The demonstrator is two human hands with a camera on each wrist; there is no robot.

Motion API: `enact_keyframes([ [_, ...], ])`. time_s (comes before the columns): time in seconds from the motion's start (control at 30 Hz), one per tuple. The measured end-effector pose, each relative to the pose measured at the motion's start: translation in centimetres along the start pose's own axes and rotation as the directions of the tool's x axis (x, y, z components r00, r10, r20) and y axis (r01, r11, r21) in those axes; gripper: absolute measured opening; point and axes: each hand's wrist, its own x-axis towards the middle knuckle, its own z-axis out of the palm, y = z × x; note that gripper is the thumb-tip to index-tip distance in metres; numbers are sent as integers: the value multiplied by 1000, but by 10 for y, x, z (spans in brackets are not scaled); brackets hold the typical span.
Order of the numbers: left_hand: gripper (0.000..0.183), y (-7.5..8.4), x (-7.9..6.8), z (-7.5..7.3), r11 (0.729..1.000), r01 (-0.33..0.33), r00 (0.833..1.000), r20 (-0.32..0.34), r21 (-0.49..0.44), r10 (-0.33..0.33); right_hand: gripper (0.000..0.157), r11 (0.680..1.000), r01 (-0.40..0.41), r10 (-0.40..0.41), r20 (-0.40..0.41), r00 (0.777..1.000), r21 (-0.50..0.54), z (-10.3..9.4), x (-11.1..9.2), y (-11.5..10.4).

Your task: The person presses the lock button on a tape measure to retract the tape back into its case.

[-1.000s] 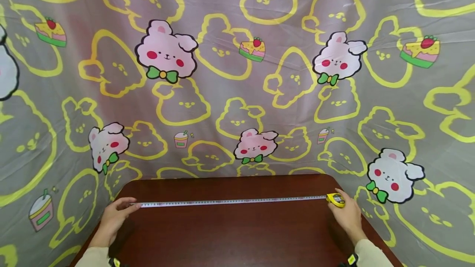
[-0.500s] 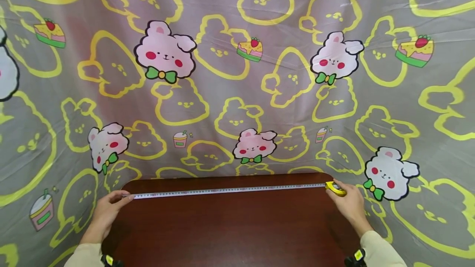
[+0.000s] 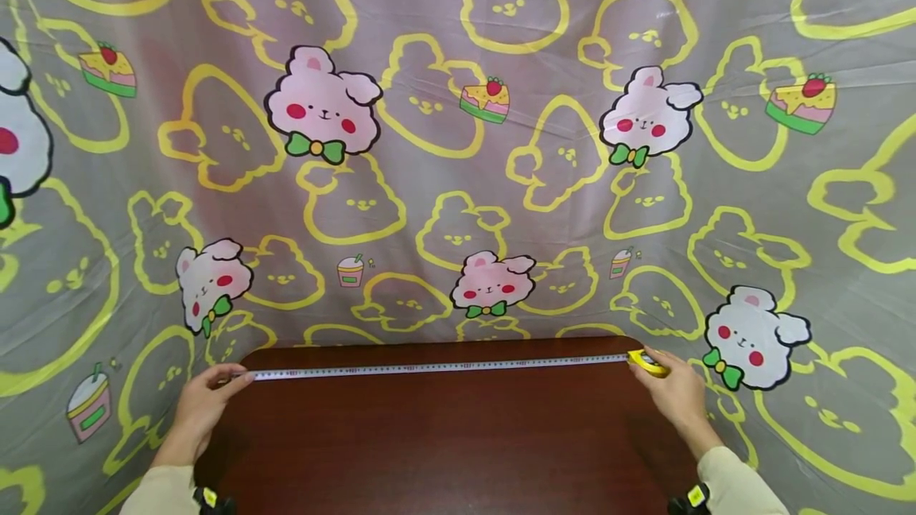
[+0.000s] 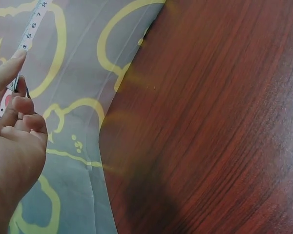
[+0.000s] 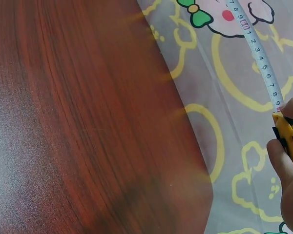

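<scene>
A tape measure with a yellow case (image 3: 647,363) has its white blade (image 3: 436,367) drawn out straight across the far part of the table. My left hand (image 3: 202,404) pinches the blade's free end between thumb and fingers; in the left wrist view the blade (image 4: 33,27) runs up and away from the thumb. On the other side, my right hand (image 3: 676,396) grips the yellow case, its fingers curled round it. The right wrist view shows the blade (image 5: 261,63) leaving the case's mouth (image 5: 288,134). Both hands are raised above the table.
The dark reddish-brown wooden table (image 3: 444,443) has rounded far corners. A grey curtain (image 3: 429,181) printed with rabbits and yellow outlines hangs close behind it and on both sides. Wrist straps (image 3: 209,497) sit at both cuffs.
Both hands have moved up and slightly outward in the head view, carrying the stretched tape measure toward the far edge. The last half second shows little movement. Both grips are kept.
</scene>
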Motion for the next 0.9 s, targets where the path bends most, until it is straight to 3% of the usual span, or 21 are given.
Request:
enact_keyframes([
  [0.27, 48, 0, 1, 0, 998, -39, 999, 35, -46, 40, 48, 997, 74, -74, -2, 997, -13, 1, -3, -1],
  [0.6, 42, -4, 2, 2, 998, 0, 999, 32, -65, 2, 43, 973, 229, -228, 40, 973, -16, 7, -8, 1],
  [0.9, 42, -3, 3, 3, 998, 30, 999, 25, -47, -29, 41, 968, 244, -240, 59, 969, -57, 10, -8, -1],
])
